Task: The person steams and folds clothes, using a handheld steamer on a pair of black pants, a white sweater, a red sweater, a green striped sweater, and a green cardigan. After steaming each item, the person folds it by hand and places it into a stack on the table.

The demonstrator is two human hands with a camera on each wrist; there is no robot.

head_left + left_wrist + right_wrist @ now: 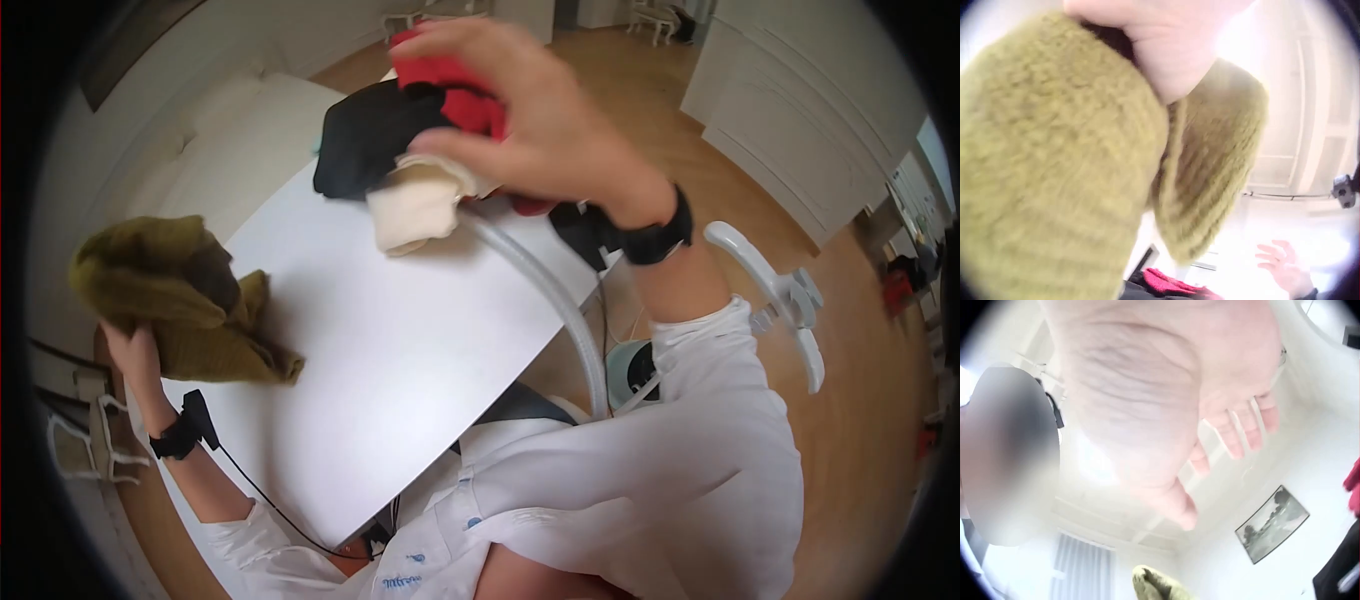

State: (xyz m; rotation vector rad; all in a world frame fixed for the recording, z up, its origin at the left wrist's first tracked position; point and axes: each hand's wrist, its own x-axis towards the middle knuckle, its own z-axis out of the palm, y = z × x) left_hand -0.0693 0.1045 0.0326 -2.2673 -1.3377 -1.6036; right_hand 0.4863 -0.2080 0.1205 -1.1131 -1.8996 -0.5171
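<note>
At the table's left side, my left hand (133, 355) grips an olive-green knitted garment (190, 300) from below, with part of it draped toward the tabletop. The left wrist view shows the thick, ribbed knit (1054, 156) close up; the hand's fingers are largely hidden behind it. My right hand (545, 125) is raised over the far end of the table, fingers spread and nothing in the palm (1141, 394). Below and beside it lies a heap of fabric: a black piece (370, 140), a red piece (470, 108) and a cream piece (415, 205).
The white table (400, 330) stands in front of me. A clear ribbed hose (545, 280) curves over its right edge. A pale grey handle-like frame (790, 300) stands on the right, above the wooden floor. A white bench-like surface (220, 150) lies beyond the table's left side.
</note>
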